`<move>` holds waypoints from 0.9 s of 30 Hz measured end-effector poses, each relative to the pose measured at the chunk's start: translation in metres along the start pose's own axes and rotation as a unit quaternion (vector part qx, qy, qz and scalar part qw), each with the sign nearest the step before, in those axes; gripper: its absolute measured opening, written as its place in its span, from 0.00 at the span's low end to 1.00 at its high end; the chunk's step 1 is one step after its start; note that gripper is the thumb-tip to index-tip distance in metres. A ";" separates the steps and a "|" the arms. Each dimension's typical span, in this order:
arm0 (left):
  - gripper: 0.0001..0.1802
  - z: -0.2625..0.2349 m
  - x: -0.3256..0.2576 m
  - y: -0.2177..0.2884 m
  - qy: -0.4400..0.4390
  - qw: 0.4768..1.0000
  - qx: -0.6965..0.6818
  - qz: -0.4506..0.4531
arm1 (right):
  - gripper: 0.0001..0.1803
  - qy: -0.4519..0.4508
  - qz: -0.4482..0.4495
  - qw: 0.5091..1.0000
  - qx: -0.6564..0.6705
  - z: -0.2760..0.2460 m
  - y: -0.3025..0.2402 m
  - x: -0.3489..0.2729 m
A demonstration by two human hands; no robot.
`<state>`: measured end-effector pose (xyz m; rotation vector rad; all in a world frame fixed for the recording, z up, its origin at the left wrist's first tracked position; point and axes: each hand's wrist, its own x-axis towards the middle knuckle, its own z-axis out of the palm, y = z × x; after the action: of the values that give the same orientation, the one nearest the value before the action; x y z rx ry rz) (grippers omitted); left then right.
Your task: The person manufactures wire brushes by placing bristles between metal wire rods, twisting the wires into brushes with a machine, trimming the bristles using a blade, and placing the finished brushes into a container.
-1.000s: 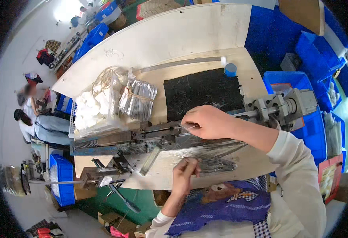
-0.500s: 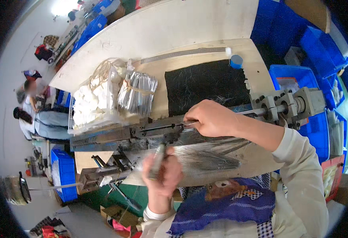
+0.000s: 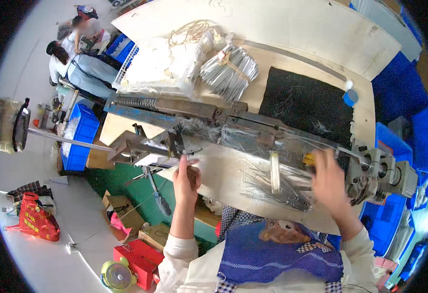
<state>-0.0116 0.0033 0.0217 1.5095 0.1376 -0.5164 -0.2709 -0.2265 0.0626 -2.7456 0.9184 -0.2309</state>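
Note:
My left hand (image 3: 185,181) is at the end of a small metal fixture (image 3: 143,146) left of the bench. Its index finger points up and the other fingers curl in; what they hold, if anything, is hidden. Blurred by motion, my right hand (image 3: 328,180) is over the right part of the bench, close to a yellow piece (image 3: 309,159). Between the hands, a pale lever handle (image 3: 275,172) sticks out from the long metal machine (image 3: 248,124). Thin loose metal wires (image 3: 292,193) lie in a heap by the handle.
Behind the machine are a banded bundle of metal strips (image 3: 229,72), a clear bin of white pieces (image 3: 163,63), a black cloth (image 3: 306,102) and a blue-capped bottle (image 3: 350,97). A motor-like unit (image 3: 382,171) stands right. Two people (image 3: 77,61) work at far left.
My left hand has let go of the lever handle and moved left to the small fixture. My right hand has left the middle of the machine and moved right. The view has shifted.

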 end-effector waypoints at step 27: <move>0.15 0.203 -0.107 -0.001 -0.383 0.907 -0.081 -0.153 | 0.05 -0.042 -0.124 0.986 0.106 -0.069 0.022 -0.048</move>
<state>-0.1525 -0.1686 0.0791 1.0324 -0.1990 -1.2844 -0.3365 -0.2264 0.1197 -2.6422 0.4974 -0.2399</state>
